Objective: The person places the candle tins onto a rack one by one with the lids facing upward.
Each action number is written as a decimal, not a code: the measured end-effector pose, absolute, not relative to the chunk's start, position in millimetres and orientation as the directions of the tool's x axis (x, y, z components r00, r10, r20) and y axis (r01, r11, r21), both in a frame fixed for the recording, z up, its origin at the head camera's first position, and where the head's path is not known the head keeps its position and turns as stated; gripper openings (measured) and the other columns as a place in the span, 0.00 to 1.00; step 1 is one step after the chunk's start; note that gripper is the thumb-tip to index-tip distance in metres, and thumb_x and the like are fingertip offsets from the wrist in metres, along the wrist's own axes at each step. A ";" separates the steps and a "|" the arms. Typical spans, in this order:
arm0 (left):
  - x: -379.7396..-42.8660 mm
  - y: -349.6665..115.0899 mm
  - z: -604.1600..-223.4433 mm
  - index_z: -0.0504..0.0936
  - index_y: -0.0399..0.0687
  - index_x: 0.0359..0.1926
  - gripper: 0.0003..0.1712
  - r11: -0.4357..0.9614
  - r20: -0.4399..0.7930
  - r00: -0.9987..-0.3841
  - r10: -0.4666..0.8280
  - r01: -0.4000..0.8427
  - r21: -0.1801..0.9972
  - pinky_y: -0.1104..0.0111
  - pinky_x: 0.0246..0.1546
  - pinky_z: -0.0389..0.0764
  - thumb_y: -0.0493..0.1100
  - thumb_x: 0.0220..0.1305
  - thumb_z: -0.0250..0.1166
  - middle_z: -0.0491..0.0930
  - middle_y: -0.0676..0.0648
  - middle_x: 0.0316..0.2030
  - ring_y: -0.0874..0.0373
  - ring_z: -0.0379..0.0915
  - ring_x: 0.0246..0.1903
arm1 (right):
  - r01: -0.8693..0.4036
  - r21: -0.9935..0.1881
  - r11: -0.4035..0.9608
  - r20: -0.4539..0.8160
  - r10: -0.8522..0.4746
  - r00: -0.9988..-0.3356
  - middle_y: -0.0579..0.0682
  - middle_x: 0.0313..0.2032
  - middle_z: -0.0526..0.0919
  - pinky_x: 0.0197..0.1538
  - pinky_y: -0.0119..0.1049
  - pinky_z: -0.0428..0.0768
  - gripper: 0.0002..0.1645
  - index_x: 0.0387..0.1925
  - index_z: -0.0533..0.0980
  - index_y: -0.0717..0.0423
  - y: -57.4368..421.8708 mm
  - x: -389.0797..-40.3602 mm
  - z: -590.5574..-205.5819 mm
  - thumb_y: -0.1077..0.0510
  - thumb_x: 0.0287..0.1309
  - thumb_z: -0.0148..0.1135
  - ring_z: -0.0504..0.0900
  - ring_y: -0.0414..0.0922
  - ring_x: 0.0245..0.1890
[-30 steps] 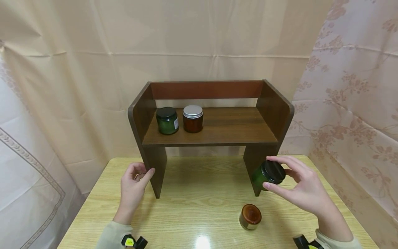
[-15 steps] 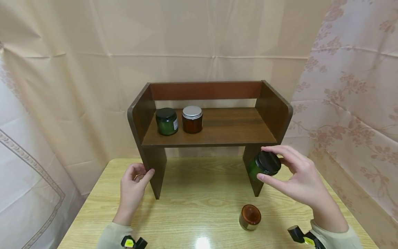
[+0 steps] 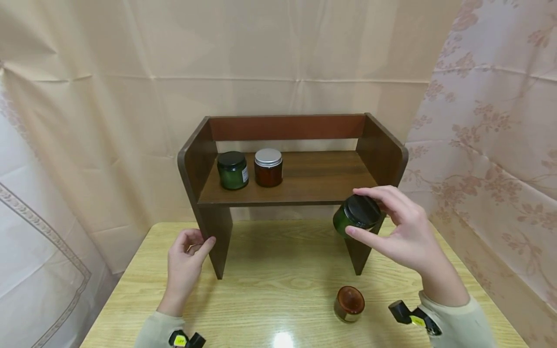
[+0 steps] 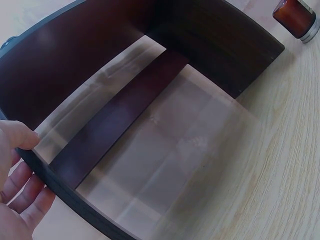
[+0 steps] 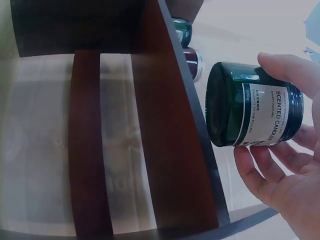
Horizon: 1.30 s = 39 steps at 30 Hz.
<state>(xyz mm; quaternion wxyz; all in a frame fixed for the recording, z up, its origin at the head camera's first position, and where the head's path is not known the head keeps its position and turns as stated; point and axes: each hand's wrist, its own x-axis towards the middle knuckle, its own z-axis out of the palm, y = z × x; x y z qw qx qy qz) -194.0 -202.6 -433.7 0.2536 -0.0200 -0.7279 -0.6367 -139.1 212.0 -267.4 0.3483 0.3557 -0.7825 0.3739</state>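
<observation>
My right hand grips a green glass scented candle jar with a black lid, thumb on one side and fingers on the other. The jar is tilted and held in front of the shelf board's right end. In the right wrist view its white label reads "SCENTED CANDLE". My left hand pinches the front edge of the left side panel of a dark wooden shelf, thumb inside and fingers outside. On the shelf stand another green jar with a black lid and an amber jar with a silver lid.
A small amber jar stands on the light wooden table, in front of the shelf's right panel. Under the shelf board is an open bay. Beige curtain hangs behind, floral curtain at right.
My right hand has lifted the green candle jar up and to the left, from beside the right panel to the shelf board's front edge. My left hand stays on the left panel.
</observation>
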 end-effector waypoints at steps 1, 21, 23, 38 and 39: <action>-194.4 -203.0 -434.6 0.77 0.34 0.43 0.15 0.187 0.400 -0.869 -0.291 0.358 0.915 0.76 0.42 0.80 0.31 0.59 0.74 0.76 0.44 0.38 0.57 0.75 0.40 | -0.816 -0.338 0.469 0.813 -0.291 -0.504 0.58 0.43 0.82 0.41 0.21 0.79 0.41 0.52 0.80 0.67 210.7 -139.9 -266.0 0.73 0.27 0.82 0.80 0.42 0.36; -180.2 -193.7 -413.4 0.76 0.31 0.43 0.14 0.202 0.376 -0.879 -0.292 0.328 0.923 0.77 0.43 0.80 0.29 0.59 0.72 0.75 0.42 0.38 0.57 0.74 0.39 | -0.741 -0.369 0.561 0.792 -0.228 -0.566 0.43 0.48 0.83 0.40 0.23 0.76 0.39 0.56 0.81 0.48 207.2 -201.6 -263.9 0.57 0.37 0.86 0.79 0.38 0.38; -178.4 -192.8 -410.6 0.76 0.31 0.43 0.14 0.200 0.375 -0.881 -0.289 0.328 0.923 0.77 0.43 0.80 0.29 0.60 0.72 0.75 0.42 0.38 0.57 0.74 0.39 | -0.743 -0.361 0.564 0.796 -0.229 -0.560 0.43 0.48 0.83 0.40 0.23 0.75 0.39 0.56 0.81 0.48 205.4 -206.0 -261.2 0.56 0.37 0.86 0.78 0.38 0.38; -178.4 -192.5 -411.3 0.76 0.31 0.43 0.14 0.206 0.383 -0.878 -0.287 0.334 0.920 0.77 0.42 0.79 0.30 0.60 0.72 0.75 0.41 0.38 0.57 0.74 0.39 | -0.764 -0.354 0.540 0.783 -0.275 -0.558 0.43 0.50 0.82 0.47 0.25 0.77 0.37 0.56 0.80 0.49 194.7 -239.0 -246.8 0.54 0.41 0.85 0.80 0.39 0.44; -179.9 -193.4 -413.6 0.76 0.31 0.43 0.14 0.206 0.383 -0.878 -0.288 0.334 0.920 0.77 0.42 0.79 0.30 0.60 0.72 0.75 0.41 0.39 0.57 0.74 0.39 | -0.764 -0.357 0.538 0.779 -0.280 -0.561 0.43 0.50 0.82 0.47 0.25 0.77 0.37 0.56 0.80 0.49 193.8 -241.2 -246.0 0.54 0.42 0.85 0.80 0.39 0.44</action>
